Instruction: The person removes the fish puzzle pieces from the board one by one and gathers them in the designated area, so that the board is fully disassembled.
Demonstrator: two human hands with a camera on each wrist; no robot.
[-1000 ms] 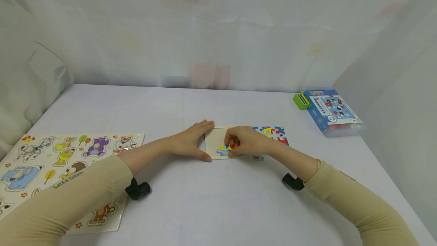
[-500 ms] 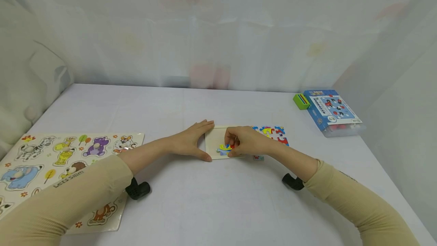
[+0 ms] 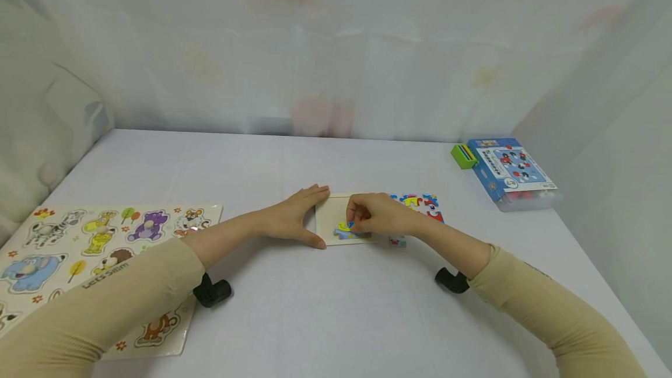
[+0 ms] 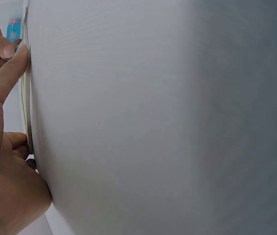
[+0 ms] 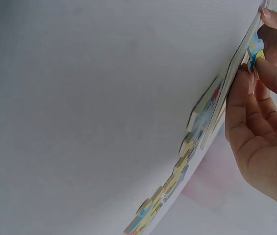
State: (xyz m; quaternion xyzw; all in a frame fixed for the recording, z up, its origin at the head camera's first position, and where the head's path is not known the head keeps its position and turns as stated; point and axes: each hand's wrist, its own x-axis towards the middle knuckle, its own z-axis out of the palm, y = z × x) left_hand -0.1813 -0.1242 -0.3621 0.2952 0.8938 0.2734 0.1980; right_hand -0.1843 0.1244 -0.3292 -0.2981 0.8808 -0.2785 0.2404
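Note:
A small pale wooden puzzle board (image 3: 329, 212) lies mid-table, with blue and yellow jigsaw pieces (image 3: 346, 235) along its near side. My left hand (image 3: 291, 214) spans the board's left edge, thumb at the near corner and fingers stretched to the far one. Over the board, my right hand (image 3: 382, 214) pinches a small jigsaw piece (image 5: 259, 55) between thumb and index finger. That piece shows yellow and blue in the right wrist view; the fingers hide much of it. Loose colourful pieces (image 3: 413, 200) lie just right of the board, partly behind the right hand.
One separate piece (image 3: 397, 242) lies near the board's near right corner. A large animal peg puzzle (image 3: 149, 226) lies at left, under the left forearm. At the back right are a blue boxed set (image 3: 517, 168) and a small green block (image 3: 463, 156).
My right hand has shifted slightly up and right, uncovering more of the pieces along the board's near side. The red patch by its fingertips no longer shows. My left hand stays put.

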